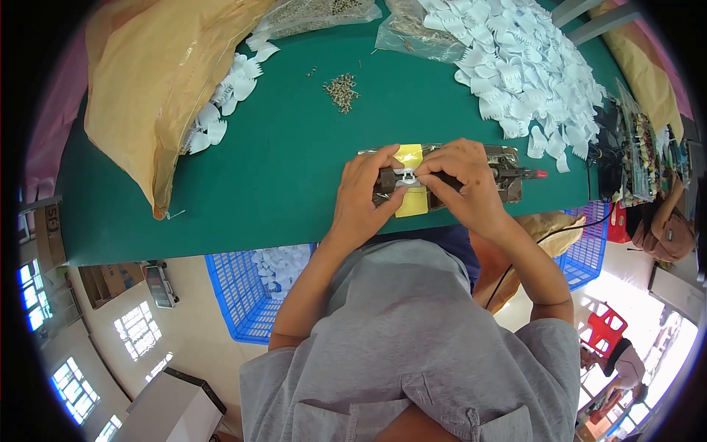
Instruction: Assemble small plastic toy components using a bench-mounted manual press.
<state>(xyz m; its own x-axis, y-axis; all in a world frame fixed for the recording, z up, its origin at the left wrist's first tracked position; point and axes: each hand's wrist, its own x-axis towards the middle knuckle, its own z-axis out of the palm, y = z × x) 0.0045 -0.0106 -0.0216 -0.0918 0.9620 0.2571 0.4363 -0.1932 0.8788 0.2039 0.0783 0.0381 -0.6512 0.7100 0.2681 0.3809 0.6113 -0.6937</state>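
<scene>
- Across the brown, yellow-banded fixture [412, 203], left hand [361, 188] and right hand [468, 180], fingertips nearly closed, pinch a small white plastic piece [406, 177], apparently unfinished.
- Beyond, small silvery metal pieces [342, 92] lie loose.
- Farther, heaped white toothed plastic pieces [523, 74] remain.

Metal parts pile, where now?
Head view, upper middle: the metal pile lies on the green tabletop, beyond the left hand, left of the large white plastic heap.
</scene>
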